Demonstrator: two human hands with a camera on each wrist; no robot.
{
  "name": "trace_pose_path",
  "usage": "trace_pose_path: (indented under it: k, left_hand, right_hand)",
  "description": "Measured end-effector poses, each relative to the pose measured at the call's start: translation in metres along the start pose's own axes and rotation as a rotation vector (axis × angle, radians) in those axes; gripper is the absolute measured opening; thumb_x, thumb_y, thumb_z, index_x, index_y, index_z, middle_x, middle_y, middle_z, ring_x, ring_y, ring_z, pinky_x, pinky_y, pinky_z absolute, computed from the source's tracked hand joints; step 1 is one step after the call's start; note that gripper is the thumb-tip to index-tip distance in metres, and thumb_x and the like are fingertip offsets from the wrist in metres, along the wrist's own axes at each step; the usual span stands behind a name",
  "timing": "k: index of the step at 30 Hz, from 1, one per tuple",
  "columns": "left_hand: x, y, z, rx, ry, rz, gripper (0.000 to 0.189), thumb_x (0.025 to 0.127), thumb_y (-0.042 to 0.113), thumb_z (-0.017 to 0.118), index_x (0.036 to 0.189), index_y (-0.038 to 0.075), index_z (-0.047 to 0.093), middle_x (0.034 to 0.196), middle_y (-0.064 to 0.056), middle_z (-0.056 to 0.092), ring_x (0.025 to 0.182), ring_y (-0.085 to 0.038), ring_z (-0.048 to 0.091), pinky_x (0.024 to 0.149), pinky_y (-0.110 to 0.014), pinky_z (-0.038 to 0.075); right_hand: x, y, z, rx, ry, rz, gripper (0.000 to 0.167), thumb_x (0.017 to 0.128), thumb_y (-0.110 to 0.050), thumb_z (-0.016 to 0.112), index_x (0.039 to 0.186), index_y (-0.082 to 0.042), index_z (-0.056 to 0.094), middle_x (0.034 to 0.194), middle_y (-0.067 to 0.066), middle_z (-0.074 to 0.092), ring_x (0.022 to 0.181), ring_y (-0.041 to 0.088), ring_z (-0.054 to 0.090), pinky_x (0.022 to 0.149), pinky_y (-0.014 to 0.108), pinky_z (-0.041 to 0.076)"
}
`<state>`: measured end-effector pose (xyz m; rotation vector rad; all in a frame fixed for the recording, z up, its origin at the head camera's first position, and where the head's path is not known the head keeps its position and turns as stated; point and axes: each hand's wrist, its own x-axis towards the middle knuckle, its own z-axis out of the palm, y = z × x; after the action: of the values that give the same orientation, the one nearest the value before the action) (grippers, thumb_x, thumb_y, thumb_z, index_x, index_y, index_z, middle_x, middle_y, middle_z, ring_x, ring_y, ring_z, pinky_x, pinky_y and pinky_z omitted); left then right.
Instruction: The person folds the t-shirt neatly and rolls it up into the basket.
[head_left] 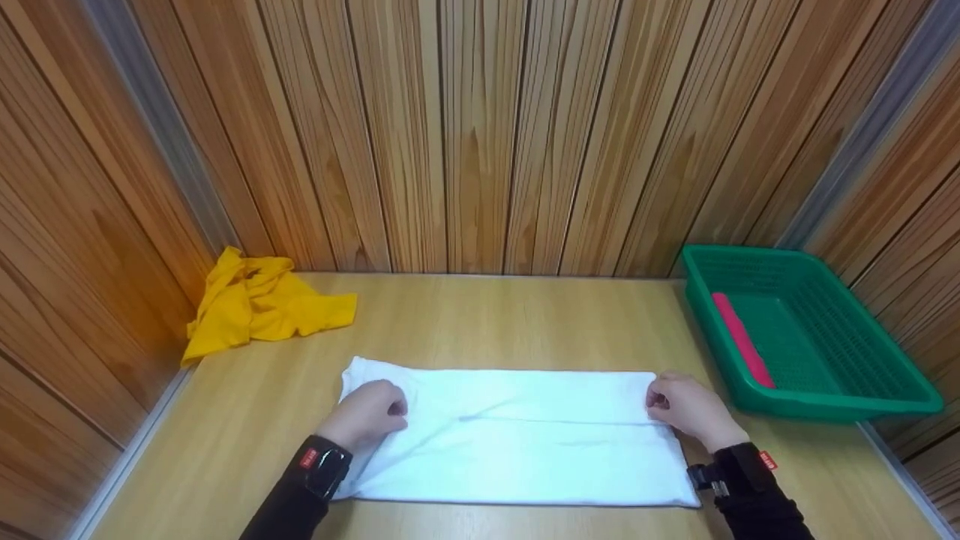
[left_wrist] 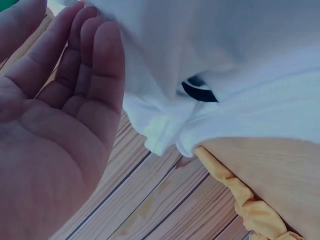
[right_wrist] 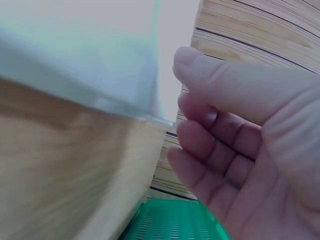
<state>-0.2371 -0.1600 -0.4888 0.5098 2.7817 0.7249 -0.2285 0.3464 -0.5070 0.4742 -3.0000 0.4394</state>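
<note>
A folded white garment (head_left: pixel 540 442) lies wide across the table, with slanting creases on its left part. My left hand (head_left: pixel 367 412) is over its left end, fingers loosely bent; the left wrist view shows its fingers (left_wrist: pixel 107 60) close together beside the white fabric (left_wrist: pixel 165 45). A small black patch (left_wrist: pixel 200 92) shows inside a fold there. At the upper right corner, my right hand (head_left: pixel 690 405) has its thumb and bent fingers by the cloth's edge. In the right wrist view its thumb (right_wrist: pixel 220 75) overlaps that edge, and no fabric is visibly gripped.
A crumpled yellow garment (head_left: pixel 262 307) lies at the back left against the wooden wall (head_left: pixel 480 150). On the right stands a green basket (head_left: pixel 847 401) holding a red strip-shaped thing (head_left: pixel 742 341). Panelled walls enclose the table (head_left: pixel 480 315) on three sides.
</note>
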Motion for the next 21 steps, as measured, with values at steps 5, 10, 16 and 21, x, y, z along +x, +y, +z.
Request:
trace_pose_path:
  k: [5, 10, 16, 21]
  left_hand:
    - [0.001, 0.002, 0.005, 0.011, 0.006, 0.024, 0.010, 0.083, 0.013, 0.077, 0.082, 0.011, 0.068, 0.075, 0.002, 0.055, 0.075, -0.020, 0.051, 0.077, -0.041, 0.045]
    - [-0.002, 0.001, 0.007, 0.025, 0.035, 0.060, 0.015, 0.082, 0.011, 0.076, 0.074, 0.013, 0.063, 0.068, 0.002, 0.052, 0.071, -0.019, 0.049, 0.072, -0.039, 0.042]
    - [-0.008, 0.006, 0.001, -0.049, -0.017, 0.111, 0.015, 0.084, 0.011, 0.076, 0.076, 0.015, 0.064, 0.069, 0.005, 0.055, 0.070, -0.017, 0.051, 0.070, -0.037, 0.042]
    - [-0.015, 0.019, -0.001, -0.098, -0.072, 0.156, 0.012, 0.085, 0.015, 0.077, 0.078, 0.018, 0.068, 0.070, 0.009, 0.059, 0.069, -0.013, 0.054, 0.071, -0.035, 0.045]
  right_hand:
    - [0.000, -0.007, 0.005, -0.013, -0.033, -0.051, 0.013, 0.080, -0.009, 0.080, 0.088, -0.011, 0.070, 0.084, -0.002, 0.062, 0.079, 0.019, 0.058, 0.076, 0.042, 0.051]
    - [0.001, -0.013, 0.008, -0.038, -0.013, -0.116, 0.014, 0.079, -0.005, 0.078, 0.092, -0.006, 0.073, 0.091, 0.004, 0.068, 0.090, 0.027, 0.064, 0.083, 0.046, 0.052]
    - [0.002, -0.016, 0.010, -0.037, -0.016, -0.092, 0.015, 0.079, -0.004, 0.078, 0.093, -0.005, 0.073, 0.091, 0.004, 0.067, 0.090, 0.028, 0.064, 0.083, 0.046, 0.052]
    - [0.002, -0.016, 0.009, -0.037, -0.036, -0.049, 0.016, 0.080, -0.005, 0.078, 0.095, -0.005, 0.074, 0.093, 0.005, 0.067, 0.091, 0.028, 0.064, 0.085, 0.048, 0.052]
